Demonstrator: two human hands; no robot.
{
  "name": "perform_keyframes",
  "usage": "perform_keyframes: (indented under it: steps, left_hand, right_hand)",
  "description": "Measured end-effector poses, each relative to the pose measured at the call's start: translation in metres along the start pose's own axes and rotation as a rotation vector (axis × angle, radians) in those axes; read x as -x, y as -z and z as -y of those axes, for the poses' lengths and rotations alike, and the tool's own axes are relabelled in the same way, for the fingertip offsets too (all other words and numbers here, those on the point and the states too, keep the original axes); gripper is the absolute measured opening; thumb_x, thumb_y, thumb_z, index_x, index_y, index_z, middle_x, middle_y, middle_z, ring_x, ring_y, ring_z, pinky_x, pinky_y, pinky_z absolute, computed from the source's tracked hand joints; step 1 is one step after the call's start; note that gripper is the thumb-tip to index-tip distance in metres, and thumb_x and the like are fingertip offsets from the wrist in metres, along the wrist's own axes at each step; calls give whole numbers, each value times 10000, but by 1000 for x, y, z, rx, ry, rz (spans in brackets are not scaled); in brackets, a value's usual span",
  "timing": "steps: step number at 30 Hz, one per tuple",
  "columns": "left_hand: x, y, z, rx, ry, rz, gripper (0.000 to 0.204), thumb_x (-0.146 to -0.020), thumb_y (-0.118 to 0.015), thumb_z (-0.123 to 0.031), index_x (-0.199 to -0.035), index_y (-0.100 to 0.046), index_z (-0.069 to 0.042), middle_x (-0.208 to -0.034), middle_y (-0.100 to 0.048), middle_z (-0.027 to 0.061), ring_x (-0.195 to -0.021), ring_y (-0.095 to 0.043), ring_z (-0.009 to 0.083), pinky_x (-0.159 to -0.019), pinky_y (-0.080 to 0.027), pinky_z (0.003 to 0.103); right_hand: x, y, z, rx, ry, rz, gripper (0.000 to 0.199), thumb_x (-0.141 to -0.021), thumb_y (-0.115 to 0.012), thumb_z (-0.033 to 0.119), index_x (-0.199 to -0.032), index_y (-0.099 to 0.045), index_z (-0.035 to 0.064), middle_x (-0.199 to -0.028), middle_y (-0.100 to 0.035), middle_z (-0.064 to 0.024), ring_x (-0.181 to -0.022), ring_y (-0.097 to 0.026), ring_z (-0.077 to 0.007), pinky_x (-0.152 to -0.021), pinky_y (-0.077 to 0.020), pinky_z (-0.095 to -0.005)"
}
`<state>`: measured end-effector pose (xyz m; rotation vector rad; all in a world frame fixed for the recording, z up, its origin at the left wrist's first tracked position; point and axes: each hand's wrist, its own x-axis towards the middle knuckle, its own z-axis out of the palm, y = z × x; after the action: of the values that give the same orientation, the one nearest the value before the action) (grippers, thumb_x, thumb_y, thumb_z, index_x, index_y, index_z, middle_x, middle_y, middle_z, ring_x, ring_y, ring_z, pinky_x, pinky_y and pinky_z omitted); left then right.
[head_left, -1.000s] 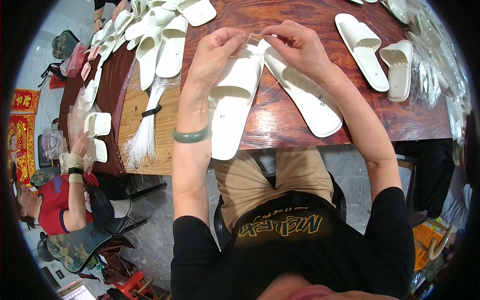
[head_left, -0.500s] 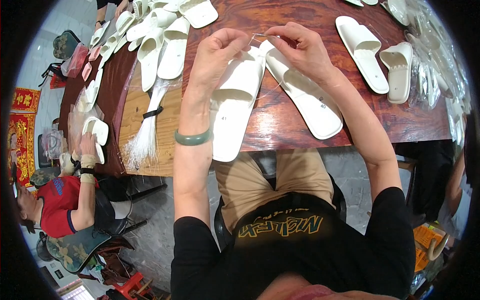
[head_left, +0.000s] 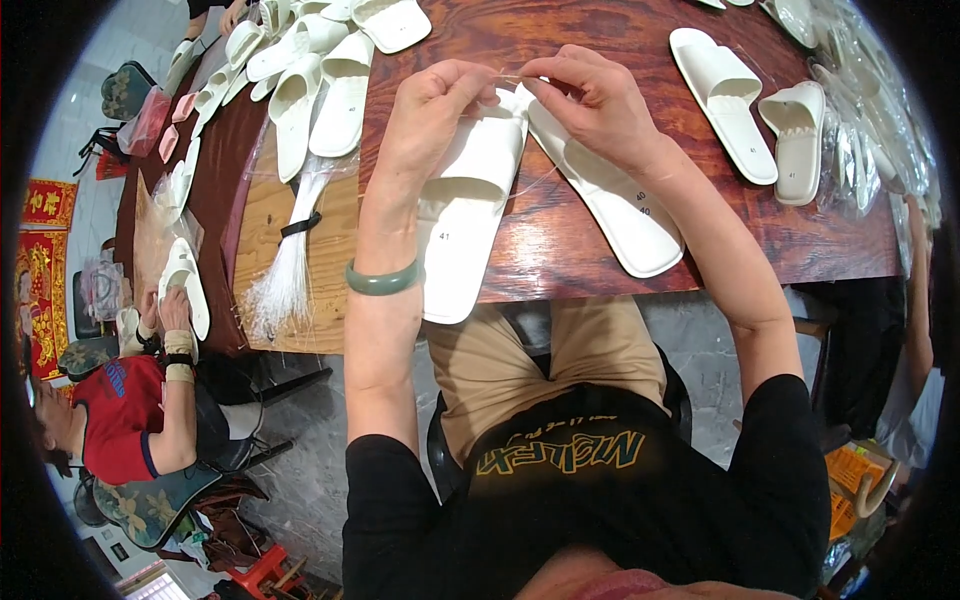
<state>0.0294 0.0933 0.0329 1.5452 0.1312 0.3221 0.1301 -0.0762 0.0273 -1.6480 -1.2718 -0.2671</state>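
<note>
Two white slippers lie in front of me on the dark wooden table: the left slipper (head_left: 462, 250) points away from me, and the right slipper (head_left: 625, 232) slants so that their toes come close together. Above the toes, my left hand (head_left: 430, 110) is closed in a pinch on a thin pale plastic strand (head_left: 509, 77). My right hand (head_left: 605, 105) pinches the same strand from the other side. A fine loop of it curves down between the slippers. My fingers hide how the strand passes through them.
Left of me, a tied bundle of white strands (head_left: 300, 222) lies on a bare wooden board. More white slippers (head_left: 345, 100) are heaped at the back left. Another pair (head_left: 725, 110) lies to the right, beside plastic-wrapped slippers (head_left: 850, 140). A co-worker in red (head_left: 120, 410) handles a slipper at far left.
My fingertips have shifted slightly at the strand, the right ones moving a little left. At far left, the co-worker's hands and slipper have moved toward the co-worker.
</note>
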Motion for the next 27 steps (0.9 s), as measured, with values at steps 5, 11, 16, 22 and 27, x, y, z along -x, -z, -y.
perform_keyframes:
  steps: [5,11,16,22,27]
  left_hand:
    - [0,2,1,-49,5,18,213,-927,-540,-193,-955,-638,-6,-801,-619,18,-744,-540,69,-684,-423,198]
    - [1,-2,-2,-55,16,2,186,-907,-556,-161,-939,-635,4,-796,-622,21,-714,-527,66,-654,-423,198]
    - [1,0,-1,-111,20,14,181,-922,-537,-151,-954,-635,-3,-809,-626,30,-746,-548,80,-688,-439,207]
    - [1,-1,-1,-140,33,3,181,-920,-542,-152,-955,-637,-1,-808,-628,30,-734,-548,77,-680,-438,200]
    - [0,1,1,-168,19,-14,176,-916,-546,-149,-952,-639,-4,-802,-628,29,-729,-546,71,-678,-436,197]
  right_hand:
    - [1,-3,1,34,11,-23,137,-782,-658,110,-908,-666,57,-766,-610,-83,-644,-582,-198,-566,-470,-288]
    - [1,-4,-1,38,49,-18,130,-781,-653,109,-889,-658,36,-781,-622,-92,-662,-601,-212,-568,-482,-293]
    - [1,-4,-1,-22,15,3,122,-837,-611,53,-939,-641,-6,-772,-578,-58,-659,-544,-114,-539,-437,-239]
    - [1,-1,-2,-5,26,24,120,-834,-613,47,-936,-642,-8,-775,-577,-56,-660,-542,-113,-539,-438,-241]
    - [0,-2,-3,21,12,5,124,-790,-639,116,-887,-664,44,-777,-630,-82,-657,-602,-206,-561,-481,-298]
